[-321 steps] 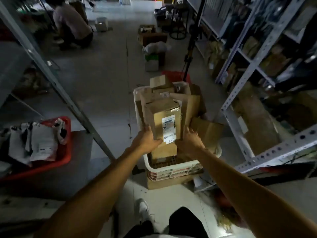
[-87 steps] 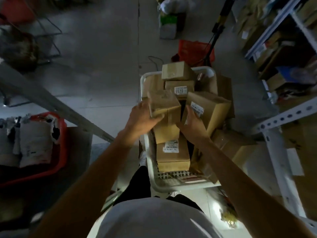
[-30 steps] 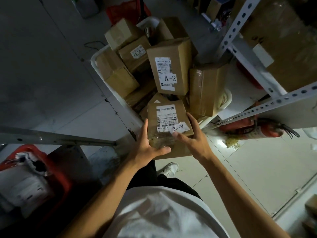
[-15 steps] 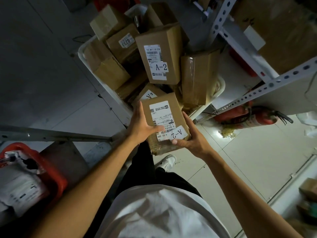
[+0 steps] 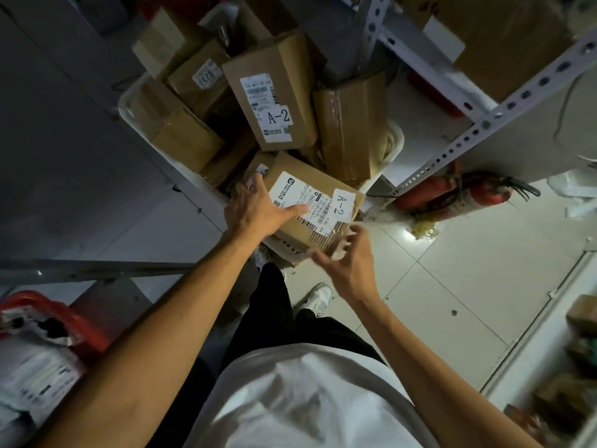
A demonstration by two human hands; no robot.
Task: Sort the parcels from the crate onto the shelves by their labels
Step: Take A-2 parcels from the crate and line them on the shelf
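Note:
I hold a brown cardboard parcel (image 5: pixel 315 202) marked A-2 over the near end of the white crate (image 5: pixel 127 103). My left hand (image 5: pixel 255 213) grips its left edge, thumb lying across the shipping label. Just below the parcel's near right corner is my right hand (image 5: pixel 347 258), fingers spread and blurred, holding nothing. The crate is heaped with several brown parcels. One upright parcel (image 5: pixel 274 98) also reads A-2, and another (image 5: pixel 203 77) carries a label with the digits 023.
A white perforated shelf frame (image 5: pixel 484 121) rises at the right, with red fire extinguishers (image 5: pixel 452 194) on the tiled floor beneath. A grey shelf rail (image 5: pixel 97 271) crosses the left. A red bin (image 5: pixel 80 321) of white mailers sits lower left. Blurred boxes (image 5: pixel 581 315) lie lower right.
The parcel has turned so its label lies diagonally. My right hand has come off it with fingers spread, while my left hand keeps hold.

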